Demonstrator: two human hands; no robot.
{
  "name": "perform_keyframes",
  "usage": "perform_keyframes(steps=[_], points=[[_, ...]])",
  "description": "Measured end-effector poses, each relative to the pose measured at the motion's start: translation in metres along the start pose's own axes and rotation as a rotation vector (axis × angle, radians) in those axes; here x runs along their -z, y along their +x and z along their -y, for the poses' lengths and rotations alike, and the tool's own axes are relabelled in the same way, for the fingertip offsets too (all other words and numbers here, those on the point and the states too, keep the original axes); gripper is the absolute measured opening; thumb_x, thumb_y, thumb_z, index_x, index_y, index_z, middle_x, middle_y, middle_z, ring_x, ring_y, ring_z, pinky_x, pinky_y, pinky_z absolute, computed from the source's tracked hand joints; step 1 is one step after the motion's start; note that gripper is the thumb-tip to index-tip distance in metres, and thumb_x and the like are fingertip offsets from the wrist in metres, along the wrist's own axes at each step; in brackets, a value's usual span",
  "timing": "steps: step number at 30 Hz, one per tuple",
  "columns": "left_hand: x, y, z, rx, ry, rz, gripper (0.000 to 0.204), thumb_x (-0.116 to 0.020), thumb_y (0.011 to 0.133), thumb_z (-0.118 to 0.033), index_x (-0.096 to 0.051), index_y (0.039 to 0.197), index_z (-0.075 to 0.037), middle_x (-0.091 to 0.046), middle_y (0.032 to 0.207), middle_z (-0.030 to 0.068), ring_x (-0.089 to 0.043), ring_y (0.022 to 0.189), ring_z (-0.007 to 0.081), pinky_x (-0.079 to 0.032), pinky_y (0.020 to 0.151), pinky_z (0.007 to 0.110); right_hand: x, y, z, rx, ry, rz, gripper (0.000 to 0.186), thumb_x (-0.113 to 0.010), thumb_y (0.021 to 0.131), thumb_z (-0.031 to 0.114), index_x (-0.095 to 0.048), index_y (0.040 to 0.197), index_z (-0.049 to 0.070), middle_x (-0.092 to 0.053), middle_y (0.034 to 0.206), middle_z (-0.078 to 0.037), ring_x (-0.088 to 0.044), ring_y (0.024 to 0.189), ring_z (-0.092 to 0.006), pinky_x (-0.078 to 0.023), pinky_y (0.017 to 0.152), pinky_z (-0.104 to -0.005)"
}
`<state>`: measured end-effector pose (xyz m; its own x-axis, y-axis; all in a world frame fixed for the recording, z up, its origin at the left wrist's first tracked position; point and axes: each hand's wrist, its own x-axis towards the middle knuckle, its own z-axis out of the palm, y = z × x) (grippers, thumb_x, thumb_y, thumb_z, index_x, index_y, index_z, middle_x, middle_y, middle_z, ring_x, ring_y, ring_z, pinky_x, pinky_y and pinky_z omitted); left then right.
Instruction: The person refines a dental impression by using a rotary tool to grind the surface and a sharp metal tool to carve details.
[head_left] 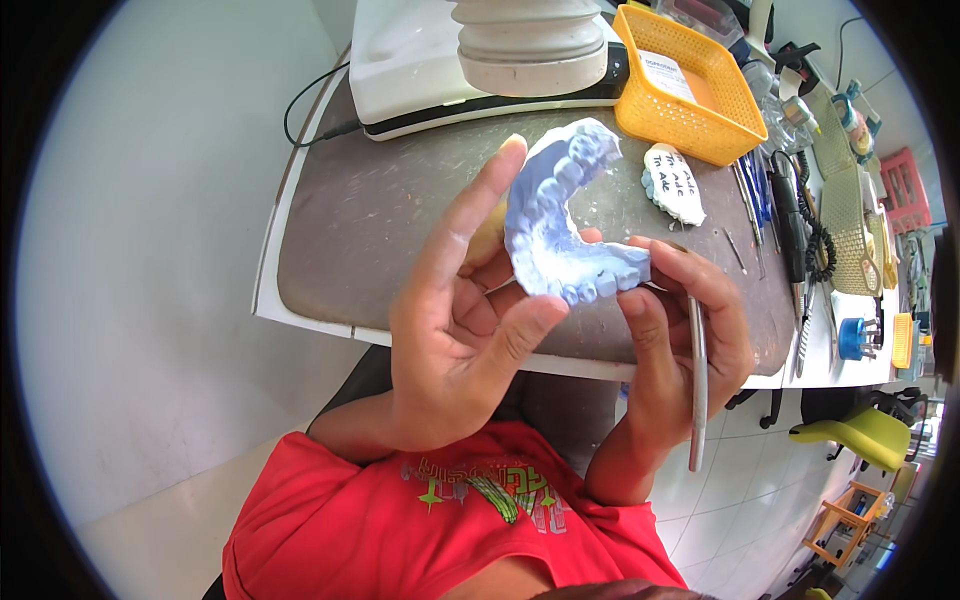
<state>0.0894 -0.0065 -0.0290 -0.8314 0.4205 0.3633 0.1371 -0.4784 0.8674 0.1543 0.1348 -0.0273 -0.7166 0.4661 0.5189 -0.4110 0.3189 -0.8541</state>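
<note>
A pale blue dental cast, a horseshoe-shaped arch of teeth, is held up above the front of the bench. My left hand grips its left side, with the thumb at the front edge and the index finger stretched along the outer side. At the cast's right end, my right hand pinches the arch between thumb and fingers. A slim metal hand tool is tucked in the same right hand, its handle pointing down toward me. Whatever tip the tool has is hidden by the fingers.
A ribbed suction nozzle hangs over a white machine at the back. Right of it sit a yellow basket and a second cast with handwriting. A black handpiece and several slim tools lie on the grey mat.
</note>
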Motion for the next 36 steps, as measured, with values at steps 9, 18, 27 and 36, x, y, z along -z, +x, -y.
perform_keyframes(steps=[9,18,27,36], points=[[0.012,0.004,0.001,-0.038,0.141,0.049,0.039,-0.058,0.102,-0.021,-0.057,0.131,0.006,-0.037,0.152,0.0265,-0.058,0.124,0.0287,-0.051,0.099,0.034,0.002,0.001,0.005,-0.007,-0.090,0.028,0.035,-0.078,0.079,-0.007,-0.069,0.112,-0.002,-0.068,0.106,-0.015,-0.070,0.092,-0.0177,-0.059,0.077,-0.0265],[0.013,0.004,-0.004,-0.023,0.209,0.065,0.032,-0.055,0.104,-0.024,-0.066,0.112,0.005,-0.040,0.149,0.0297,-0.058,0.123,0.0247,-0.055,0.091,0.031,0.002,0.000,0.006,-0.025,-0.062,0.022,0.035,-0.081,0.079,-0.002,-0.069,0.112,-0.001,-0.067,0.104,-0.013,-0.070,0.092,-0.0179,-0.058,0.077,-0.0267],[0.008,0.007,-0.006,0.037,0.098,0.045,0.032,-0.057,0.103,-0.025,-0.066,0.111,0.005,-0.044,0.145,0.0305,-0.061,0.119,0.0244,-0.056,0.089,0.030,0.003,0.000,0.005,-0.024,-0.048,0.023,0.036,-0.081,0.078,-0.001,-0.068,0.112,-0.002,-0.067,0.105,-0.013,-0.070,0.094,-0.0185,-0.059,0.079,-0.0276],[0.010,0.003,-0.008,-0.076,0.366,-0.004,0.046,-0.068,0.089,0.001,-0.053,0.132,0.004,-0.034,0.154,0.0229,-0.056,0.125,0.0268,-0.055,0.101,0.037,0.002,0.001,-0.001,-0.028,-0.077,0.020,0.034,-0.073,0.091,0.026,-0.070,0.111,-0.001,-0.067,0.096,-0.013,-0.068,0.086,-0.0207,-0.055,0.073,-0.0297]])
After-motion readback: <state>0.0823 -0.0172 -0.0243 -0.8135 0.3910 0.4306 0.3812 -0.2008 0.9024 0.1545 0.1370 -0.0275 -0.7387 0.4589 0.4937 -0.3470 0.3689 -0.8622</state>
